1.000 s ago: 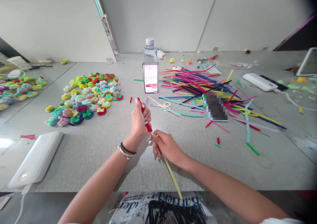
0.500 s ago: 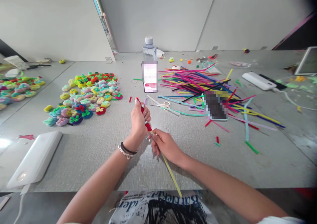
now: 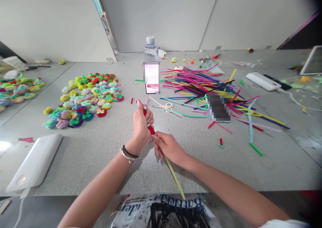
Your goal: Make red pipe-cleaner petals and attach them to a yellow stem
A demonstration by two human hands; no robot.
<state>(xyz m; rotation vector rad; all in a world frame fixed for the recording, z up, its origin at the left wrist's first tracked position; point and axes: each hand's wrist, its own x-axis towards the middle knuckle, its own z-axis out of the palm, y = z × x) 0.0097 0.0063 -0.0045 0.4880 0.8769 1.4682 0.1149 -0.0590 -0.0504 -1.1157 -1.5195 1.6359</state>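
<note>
My left hand (image 3: pixel 143 122) is closed around a red fuzzy piece (image 3: pixel 151 130), whose ends show above the thumb and below the fingers. Just below and to the right, my right hand (image 3: pixel 167 147) pinches a pale yellow pipe cleaner (image 3: pixel 175 178) near the red piece's lower end. The yellow strip hangs down past the table edge. How the red and yellow parts join is hidden by my fingers. White-handled scissors (image 3: pixel 168 107) lie beyond my hands.
Many small fuzzy flowers (image 3: pixel 88 100) cover the left. A pile of coloured pipe cleaners (image 3: pixel 198 83) and a dark phone (image 3: pixel 219 107) are at right. A lit phone (image 3: pixel 152 77) leans before a bottle (image 3: pixel 151 51). A white power bank (image 3: pixel 36 162) sits front left.
Both hands stay almost in place, with a slight shift of the fingers. The red piece's upper tip sits a little differently at the left thumb.
</note>
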